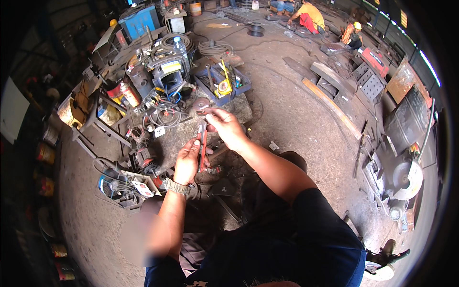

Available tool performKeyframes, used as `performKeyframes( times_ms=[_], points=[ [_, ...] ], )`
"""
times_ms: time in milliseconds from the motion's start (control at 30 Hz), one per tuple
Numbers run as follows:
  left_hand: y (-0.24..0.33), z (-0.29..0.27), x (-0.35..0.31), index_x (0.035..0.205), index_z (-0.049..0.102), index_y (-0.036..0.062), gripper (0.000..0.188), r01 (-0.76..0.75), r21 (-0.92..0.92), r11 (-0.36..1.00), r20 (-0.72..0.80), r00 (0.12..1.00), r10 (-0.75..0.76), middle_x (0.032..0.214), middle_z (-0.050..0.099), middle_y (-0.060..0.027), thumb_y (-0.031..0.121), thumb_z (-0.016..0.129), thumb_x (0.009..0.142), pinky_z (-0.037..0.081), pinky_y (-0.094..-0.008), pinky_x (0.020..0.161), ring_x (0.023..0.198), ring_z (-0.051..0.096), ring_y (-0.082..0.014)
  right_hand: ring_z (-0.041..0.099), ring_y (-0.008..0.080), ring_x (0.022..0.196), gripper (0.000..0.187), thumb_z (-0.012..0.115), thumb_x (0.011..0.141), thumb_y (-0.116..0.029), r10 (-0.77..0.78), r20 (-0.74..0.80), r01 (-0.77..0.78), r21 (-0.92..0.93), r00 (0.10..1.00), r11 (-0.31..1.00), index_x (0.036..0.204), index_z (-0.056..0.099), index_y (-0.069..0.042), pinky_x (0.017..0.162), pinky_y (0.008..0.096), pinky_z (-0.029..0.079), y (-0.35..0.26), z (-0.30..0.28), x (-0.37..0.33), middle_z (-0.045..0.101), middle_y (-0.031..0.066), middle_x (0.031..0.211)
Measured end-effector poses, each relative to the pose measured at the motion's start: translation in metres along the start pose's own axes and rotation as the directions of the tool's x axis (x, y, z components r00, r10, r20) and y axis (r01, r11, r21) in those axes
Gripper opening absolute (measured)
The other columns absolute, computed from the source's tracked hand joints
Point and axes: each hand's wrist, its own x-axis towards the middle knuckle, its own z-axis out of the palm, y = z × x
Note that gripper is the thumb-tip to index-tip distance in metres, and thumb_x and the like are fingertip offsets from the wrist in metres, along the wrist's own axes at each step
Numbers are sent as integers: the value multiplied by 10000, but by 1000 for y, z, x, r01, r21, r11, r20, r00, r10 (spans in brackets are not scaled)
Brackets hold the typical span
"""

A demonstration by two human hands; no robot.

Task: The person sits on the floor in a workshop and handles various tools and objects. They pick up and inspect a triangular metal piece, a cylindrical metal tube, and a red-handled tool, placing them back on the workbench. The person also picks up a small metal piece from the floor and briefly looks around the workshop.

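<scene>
My left hand (187,162), with a metal-band watch on its wrist, is closed around a narrow red and grey bar-shaped tool (202,146), held roughly upright. Above it, my right hand (225,128) pinches a small dark curved piece (205,113) between thumb and fingertips, close to the tool's top end. What exactly this piece is, I cannot make out. Just beyond my right fingertips, a reddish grinding disc (201,104) lies on the worn bench top (239,107). A blue tray (221,99) behind it carries hand tools and a yellow tape measure (224,87).
Left on the bench are tangled cables (165,115), a spray can (129,94) and a water bottle (180,47). A red power tool (146,158) sits beside my left hand. Steel pieces and a long wooden plank (332,108) lie right. Other people (311,18) crouch far off.
</scene>
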Motion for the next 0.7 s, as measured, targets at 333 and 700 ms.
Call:
performKeyframes(
  times_ms=[333,700],
  points=[
    [-5,-2,2,1272,572,27,311,-63,29,998,-219,973,68,879,731,-94,278,490,1108,472,-255,433,539,624,-132,745,185,820,497,729,967,-311,-223,-77,142,-565,972,813,1331,609,6,743,344,575,21,14,-12,771,171,919],
    [-48,-25,-2,1125,578,0,241,-14,-202,979,-318,947,-52,919,719,-112,210,461,1113,505,-274,475,621,636,-153,678,135,662,233,598,1074,-279,568,105,-578,173,816,798,1191,627,-79,561,284,538,72,37,-118,687,10,909]
  ],
)
